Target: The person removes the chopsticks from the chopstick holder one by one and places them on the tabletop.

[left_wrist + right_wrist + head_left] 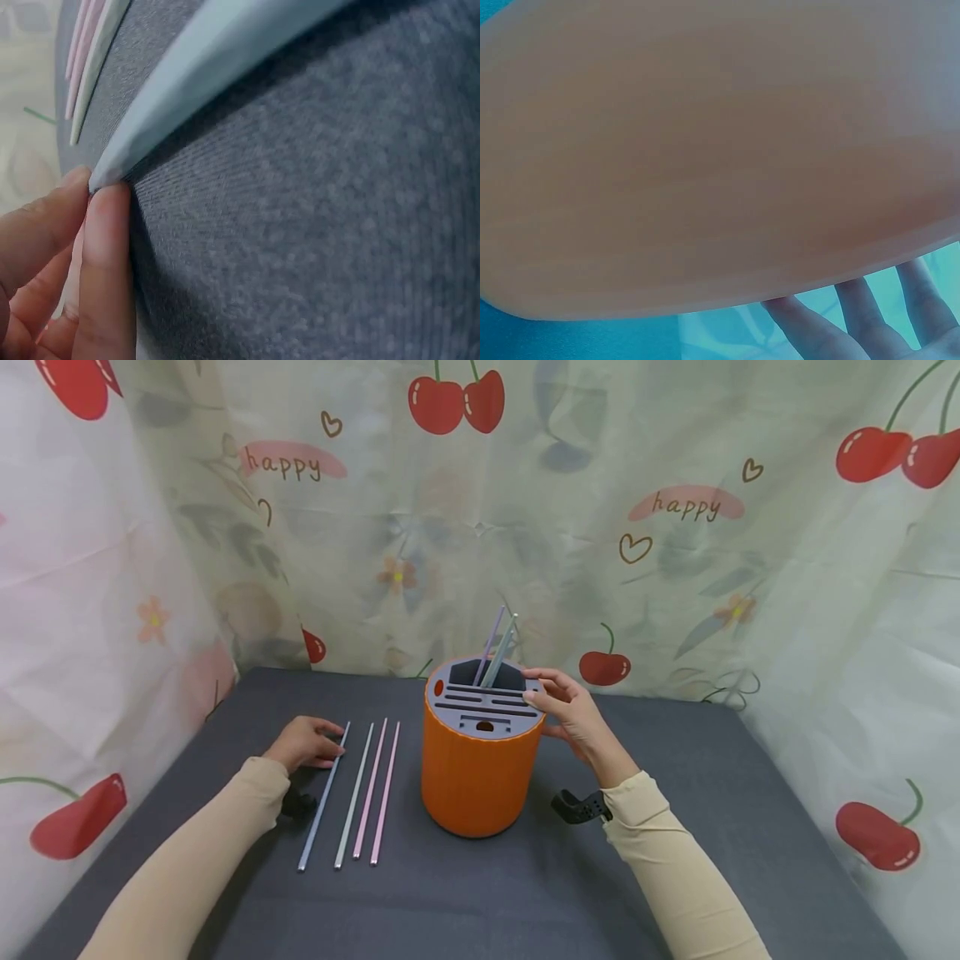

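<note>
My left hand (306,743) pinches the far end of a blue metal chopstick (322,802) on the table. In the left wrist view, thumb and fingertip meet at the narrow end of this blue chopstick (180,90). To its right lie a pale green chopstick (352,802) and two pink chopsticks (386,793), roughly parallel. An orange utensil holder (480,785) with a grey slotted top stands upright. From its rear opening lean a purple chopstick (489,643) and a pale green one (501,652). My right hand (573,714) holds the holder's right rim, fingertips (784,304) against its wall.
A dark grey cloth (480,893) covers the table. Light curtains printed with cherries (457,402) enclose the back and both sides. A black strap (581,807) is around the right wrist.
</note>
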The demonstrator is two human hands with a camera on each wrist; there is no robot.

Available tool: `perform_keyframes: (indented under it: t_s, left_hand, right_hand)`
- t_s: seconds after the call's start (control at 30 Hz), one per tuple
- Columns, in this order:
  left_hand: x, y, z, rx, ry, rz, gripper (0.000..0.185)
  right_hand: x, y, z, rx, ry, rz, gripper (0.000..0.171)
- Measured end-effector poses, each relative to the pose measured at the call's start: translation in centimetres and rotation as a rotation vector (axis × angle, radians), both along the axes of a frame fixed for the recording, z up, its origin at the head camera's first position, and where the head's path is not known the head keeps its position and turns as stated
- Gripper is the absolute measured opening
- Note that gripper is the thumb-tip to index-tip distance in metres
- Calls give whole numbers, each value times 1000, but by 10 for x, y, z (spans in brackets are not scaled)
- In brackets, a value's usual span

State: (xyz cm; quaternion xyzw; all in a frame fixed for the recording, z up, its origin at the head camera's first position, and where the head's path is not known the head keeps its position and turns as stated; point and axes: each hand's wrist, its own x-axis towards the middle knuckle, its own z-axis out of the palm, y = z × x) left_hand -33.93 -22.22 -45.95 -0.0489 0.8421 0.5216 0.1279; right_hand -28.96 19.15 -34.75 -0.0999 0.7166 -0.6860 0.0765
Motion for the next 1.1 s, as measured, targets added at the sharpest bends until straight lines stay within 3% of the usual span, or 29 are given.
perform_keyframes:
  t_s: [0.23,0.8,1.1]
  left_hand:
    - [-5,4,-3,-42,-17,73,46]
    - [-3,4,-3,-51,-28,72,48]
    - [0,3,7,-10,-37,47,48]
  right_hand:
    - [1,0,1,-12,-2,7,37]
    - [1,1,0,-5,2,2,36]
    - [0,0,0,-7,-3,-3,35]
